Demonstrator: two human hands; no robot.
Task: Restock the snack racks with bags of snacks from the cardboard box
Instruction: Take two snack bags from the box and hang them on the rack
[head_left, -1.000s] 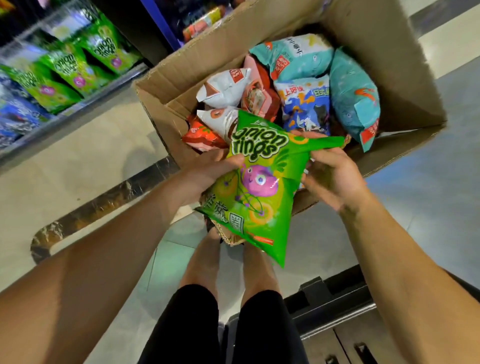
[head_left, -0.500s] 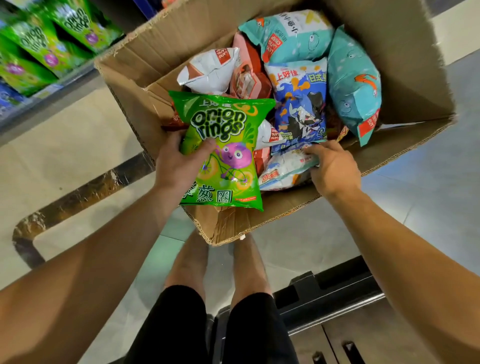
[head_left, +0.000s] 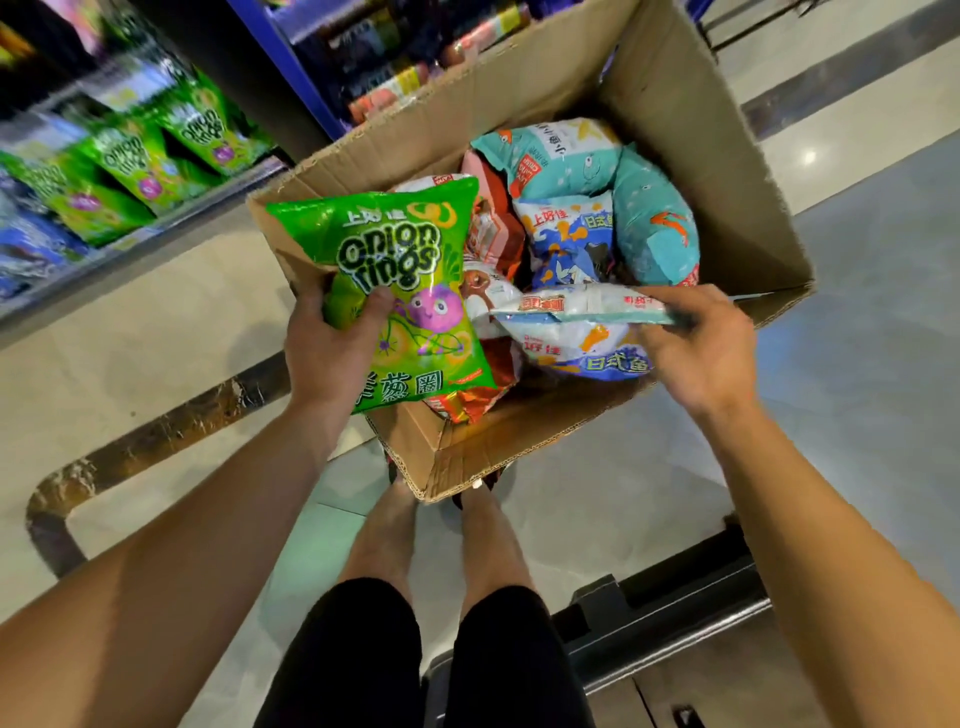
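Note:
An open cardboard box (head_left: 727, 171) stands on the floor in front of me, holding several snack bags. My left hand (head_left: 332, 348) grips a green onion rings bag (head_left: 395, 280) upright over the box's near left corner. My right hand (head_left: 696, 343) pinches the top edge of a blue and white snack bag (head_left: 576, 338) and holds it above the box's near side. Teal bags (head_left: 654, 223), a second blue and white bag (head_left: 566, 239) and red and white bags (head_left: 493, 234) lie inside. The snack rack (head_left: 135, 161) at the upper left carries more green onion rings bags.
A blue shelf post (head_left: 280, 62) and more racks stand behind the box. My bare legs (head_left: 441, 545) are just below the box. A dark cart or platform edge (head_left: 665, 623) lies at the lower right. Tiled floor surrounds the box.
My right hand has taken a blue and white bag and lifted it by its top edge. My left hand still grips the green bag, now alone; a second ago both hands held it.

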